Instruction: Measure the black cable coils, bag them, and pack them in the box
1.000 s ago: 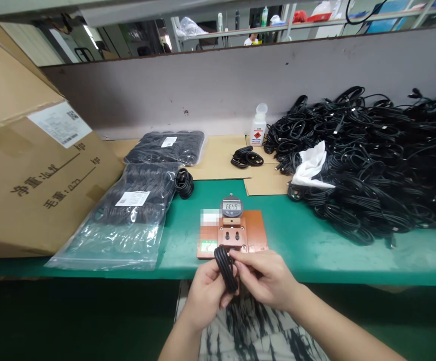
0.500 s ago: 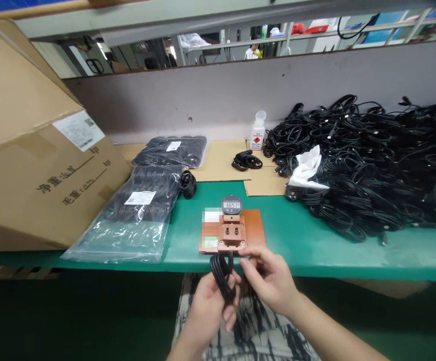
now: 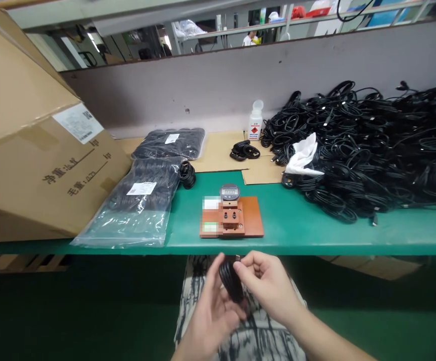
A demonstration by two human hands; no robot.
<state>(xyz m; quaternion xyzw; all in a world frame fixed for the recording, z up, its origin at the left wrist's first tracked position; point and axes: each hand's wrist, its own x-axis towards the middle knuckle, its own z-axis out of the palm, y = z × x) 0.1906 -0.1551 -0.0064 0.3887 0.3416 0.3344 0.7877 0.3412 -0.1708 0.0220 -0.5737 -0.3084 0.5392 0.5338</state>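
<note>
1. Two-handed, holding up one glossy black cable coil before the near edge of a smooth green bench top; raised over black-and-white patterned cloth on the lap.
2. With the bare right hand, pinching narrowly between thumb and index finger at a small black plug with a bright metal tip; pointing tip upward, just beside the coil's upper right.
3. With the bare left hand, cradling the coil from left and below, fingers loosely curved; blurred at the fingers, so impossible to tell how firmly closed.
4. Set just beyond the hands, near the bench edge: a round dark-grey digital gauge, apparently reading zeros; mounted behind a reddish-brown block fixture on a flat orange-brown plate.
5. Lying to the left: two clear plastic bags of black coils, white-labelled; beside them, a loose upright black coil; farther left, a large brown cardboard carton.
6. Lying behind, on flat brown cardboard: a small black cable bunch; near it, an uncapped-looking white plastic bottle.
7. Heaped to the right: many tangled black cables, topped by crumpled white cloth.
</note>
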